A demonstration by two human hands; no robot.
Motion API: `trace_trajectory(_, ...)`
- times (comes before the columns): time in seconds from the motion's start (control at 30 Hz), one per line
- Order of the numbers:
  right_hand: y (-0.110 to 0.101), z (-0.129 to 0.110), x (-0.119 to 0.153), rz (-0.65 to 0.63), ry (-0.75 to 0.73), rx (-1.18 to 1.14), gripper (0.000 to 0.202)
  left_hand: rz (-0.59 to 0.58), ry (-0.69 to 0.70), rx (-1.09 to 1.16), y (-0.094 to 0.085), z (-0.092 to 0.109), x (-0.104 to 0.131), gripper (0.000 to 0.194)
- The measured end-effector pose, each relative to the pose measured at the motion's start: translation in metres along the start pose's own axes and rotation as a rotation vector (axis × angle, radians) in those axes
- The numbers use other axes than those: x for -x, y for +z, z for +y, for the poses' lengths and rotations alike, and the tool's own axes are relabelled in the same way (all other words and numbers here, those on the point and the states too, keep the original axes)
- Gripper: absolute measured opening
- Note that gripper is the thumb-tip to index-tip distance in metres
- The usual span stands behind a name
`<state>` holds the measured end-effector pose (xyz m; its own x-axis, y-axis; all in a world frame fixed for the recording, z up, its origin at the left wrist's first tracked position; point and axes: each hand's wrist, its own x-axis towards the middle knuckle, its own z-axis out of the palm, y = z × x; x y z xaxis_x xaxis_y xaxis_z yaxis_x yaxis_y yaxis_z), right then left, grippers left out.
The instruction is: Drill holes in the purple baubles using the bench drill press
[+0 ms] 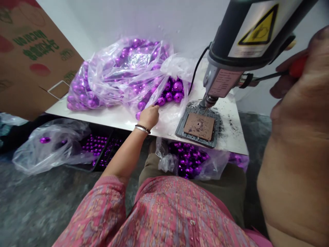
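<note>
My left hand point(149, 116) is closed at the mouth of a clear plastic bag point(110, 80), gripping its edge; the fingertips are turned away from view. Shiny purple faceted balls point(177, 86) fill the bag and show at its opening, just beyond the hand. On the right, my right hand point(305, 75) is wrapped round the red knob point(298, 67) of a lever on a drill press point(231, 44). Below the drill's chuck point(209, 101), a brown square plate point(199, 126) with a hole in its middle lies on the grey base point(181, 128).
Dark shavings point(228, 116) are scattered over the white table point(115, 121) around the drill base. A cardboard box point(33, 68) stands at the left. Under the table are another bag of purple balls point(190, 159), black crates point(94, 161) and a loose plastic bag point(51, 147).
</note>
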<state>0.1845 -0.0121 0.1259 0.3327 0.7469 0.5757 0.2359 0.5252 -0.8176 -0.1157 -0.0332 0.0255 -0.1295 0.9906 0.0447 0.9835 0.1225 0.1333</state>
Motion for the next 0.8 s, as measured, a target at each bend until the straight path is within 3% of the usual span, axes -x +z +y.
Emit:
trace_trajectory(0.17,0.0,-0.004,0.003,0.07,0.011,0.045,0.043,-0.135,-0.049,-0.19,0.006,-0.018,-0.002,0.047)
trace_trajectory(0.27,-0.002,-0.01,0.006,0.063,0.056,0.073,0.044,-0.134,-0.021,-0.212,0.012,-0.028,0.002,0.056)
trace_trajectory(0.4,-0.002,-0.014,0.01,0.066,0.056,0.096,0.042,-0.072,-0.056,-0.097,0.011,-0.038,0.0,0.051)
trace_trajectory(0.47,-0.002,-0.011,0.011,0.068,0.034,0.091,0.042,0.048,-0.06,0.122,0.006,-0.041,-0.001,0.055)
trace_trajectory(0.57,-0.001,-0.004,0.01,0.075,-0.025,0.075,0.045,0.15,-0.028,0.733,-0.002,-0.038,0.003,0.055)
trace_trajectory(0.7,0.001,0.003,0.008,0.105,-0.077,0.05,0.046,-0.133,0.01,1.531,-0.002,-0.017,0.015,0.052)
trace_trajectory(0.8,0.001,-0.001,0.009,0.091,-0.073,0.05,0.048,-0.322,0.005,1.73,0.008,0.002,0.022,0.06)
